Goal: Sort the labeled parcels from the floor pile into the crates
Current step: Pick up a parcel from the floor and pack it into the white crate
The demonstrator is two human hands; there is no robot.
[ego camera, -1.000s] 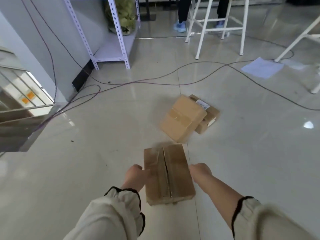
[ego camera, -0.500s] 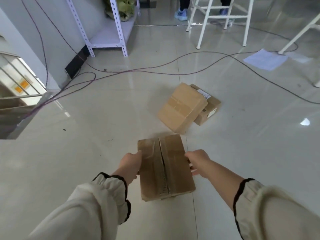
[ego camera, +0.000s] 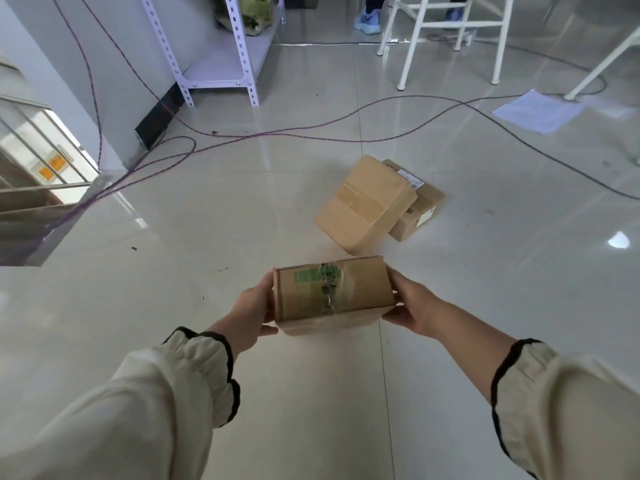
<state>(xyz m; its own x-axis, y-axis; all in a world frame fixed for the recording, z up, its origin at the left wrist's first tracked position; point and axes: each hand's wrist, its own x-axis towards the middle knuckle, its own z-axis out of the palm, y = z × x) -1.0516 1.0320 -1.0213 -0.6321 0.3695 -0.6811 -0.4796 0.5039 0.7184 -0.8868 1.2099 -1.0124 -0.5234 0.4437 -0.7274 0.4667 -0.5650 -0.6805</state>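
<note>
Risk: parcel [ego camera: 332,292] slipping, since left hand [ego camera: 254,306] and right hand [ego camera: 412,306] only clamp its ends, fingers curled round edges, above floor [ego camera: 156,306] near 2 piled parcels [ego camera: 363,202]; cables [ego camera: 311,133] could snag feet; crates out of view

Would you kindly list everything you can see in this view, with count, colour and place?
held parcel: one, brown with green label, between both hands
large parcel: one, brown, on the floor beyond it
small parcel: one, brown with white label, against the large parcel's right side
cables: several, dark purple, across the floor
shelf rack: one, pale grey, far left
bag: one, green, on the rack
stool: one, white, far centre
paper sheet: one, white, floor, far right
shoes: two, blue, top edge
sleeves: two, cream, black cuffs
left hand: grips the parcel's left end
right hand: grips its right end
</note>
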